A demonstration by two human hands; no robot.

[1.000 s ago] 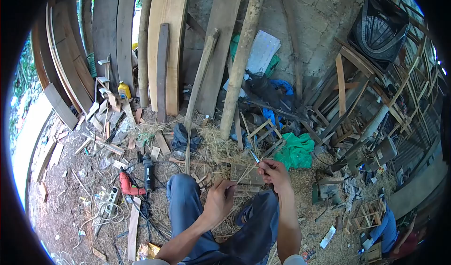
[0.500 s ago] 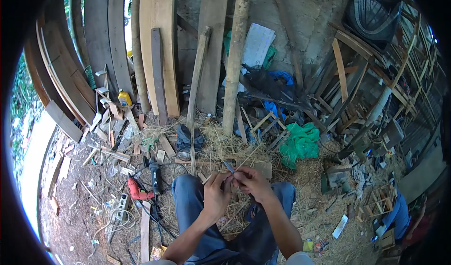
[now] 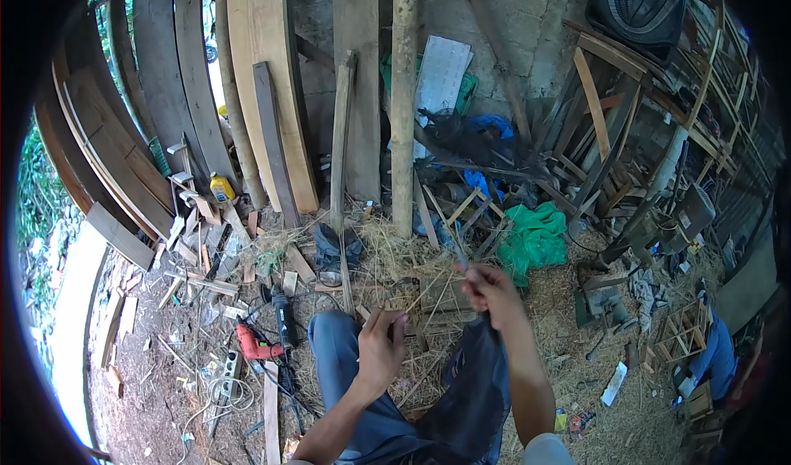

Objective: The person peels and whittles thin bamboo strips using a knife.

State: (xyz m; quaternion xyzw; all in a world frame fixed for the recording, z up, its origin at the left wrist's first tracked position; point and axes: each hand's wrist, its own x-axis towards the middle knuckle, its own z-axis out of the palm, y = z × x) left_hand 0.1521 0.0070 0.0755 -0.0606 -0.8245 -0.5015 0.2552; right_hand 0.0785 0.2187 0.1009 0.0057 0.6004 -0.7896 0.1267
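My left hand [image 3: 381,353] is in front of my left knee, its fingers pinched round the end of a thin, pale wooden strip [image 3: 417,299]. The strip points up and to the right, and its far end blends into the straw. My right hand [image 3: 493,297] is raised over my right knee, closed round a knife [image 3: 462,256]. The grey blade points up and slightly left, apart from the strip. Most of the knife's handle is hidden in my fingers.
A red drill [image 3: 257,343], a dark power tool [image 3: 283,318] and a power strip [image 3: 226,378] with cords lie at left. Boards [image 3: 264,94] and a bamboo pole [image 3: 404,119] stand ahead. A green plastic sheet [image 3: 531,238] lies at right. A person in blue [image 3: 715,354] is at far right.
My hands were together with the blade at the strip. My right hand has moved up and right with the knife, while my left hand still pinches the strip.
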